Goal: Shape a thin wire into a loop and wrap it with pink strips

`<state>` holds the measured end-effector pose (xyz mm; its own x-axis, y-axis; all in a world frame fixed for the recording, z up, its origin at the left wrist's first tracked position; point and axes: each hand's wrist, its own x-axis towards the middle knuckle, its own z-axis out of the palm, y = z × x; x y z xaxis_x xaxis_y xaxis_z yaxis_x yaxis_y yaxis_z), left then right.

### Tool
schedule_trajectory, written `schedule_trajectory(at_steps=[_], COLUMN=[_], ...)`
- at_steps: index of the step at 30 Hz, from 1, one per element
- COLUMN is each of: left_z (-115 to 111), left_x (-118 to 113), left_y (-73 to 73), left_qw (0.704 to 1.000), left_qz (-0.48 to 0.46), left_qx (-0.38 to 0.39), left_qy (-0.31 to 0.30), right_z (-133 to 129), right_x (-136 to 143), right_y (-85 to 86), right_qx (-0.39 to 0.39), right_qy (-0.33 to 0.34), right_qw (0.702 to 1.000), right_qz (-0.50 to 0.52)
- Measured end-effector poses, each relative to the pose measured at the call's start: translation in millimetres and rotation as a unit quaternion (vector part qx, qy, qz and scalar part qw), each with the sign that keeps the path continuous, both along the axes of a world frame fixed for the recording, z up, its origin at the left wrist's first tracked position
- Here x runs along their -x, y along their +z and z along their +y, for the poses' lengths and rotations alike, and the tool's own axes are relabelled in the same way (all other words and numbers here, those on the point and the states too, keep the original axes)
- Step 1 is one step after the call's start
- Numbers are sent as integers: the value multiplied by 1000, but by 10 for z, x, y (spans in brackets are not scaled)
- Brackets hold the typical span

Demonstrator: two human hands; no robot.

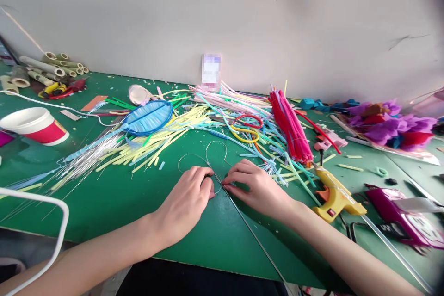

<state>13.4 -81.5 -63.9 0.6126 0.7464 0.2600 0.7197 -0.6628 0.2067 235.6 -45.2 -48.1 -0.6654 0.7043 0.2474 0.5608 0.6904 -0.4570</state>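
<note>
A thin wire frame [226, 150] with rounded loops lies between my hands over the green table, its long straight stems running toward the table's front edge. On its left side my left hand [194, 194] pinches the wire near where the loops meet. From the right, my right hand [255, 187] holds the stem between thumb and fingers, just beside the left fingertips. Beyond the hands lie yellow-green strips [166, 136] and a blue oval piece [149, 118] with a wrapped stem.
A paper cup [38, 125] and bamboo pieces [52, 67] are at left. A phone [211, 71] leans on the wall. Red and pink stems [289, 125], a yellow glue gun [338, 196], a magenta device [404, 217] and purple material [391, 122] lie right.
</note>
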Motion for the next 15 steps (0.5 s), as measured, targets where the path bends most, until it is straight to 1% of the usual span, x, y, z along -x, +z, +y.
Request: schedule_trajectory(at_steps=[6,15], left_z=[4,18], left_x=[25,142], left_y=[24,48], left_qw=[1000,998], left_qz=[-9,-21], left_qx=[11,24], left_qy=[-8,-48], right_z=[-2,-2], right_x=[9,-39], right_y=[-1,9], right_qx=[-3,0], right_qy=[0,-9], right_qw=[1000,1000], right_qz=[2,0])
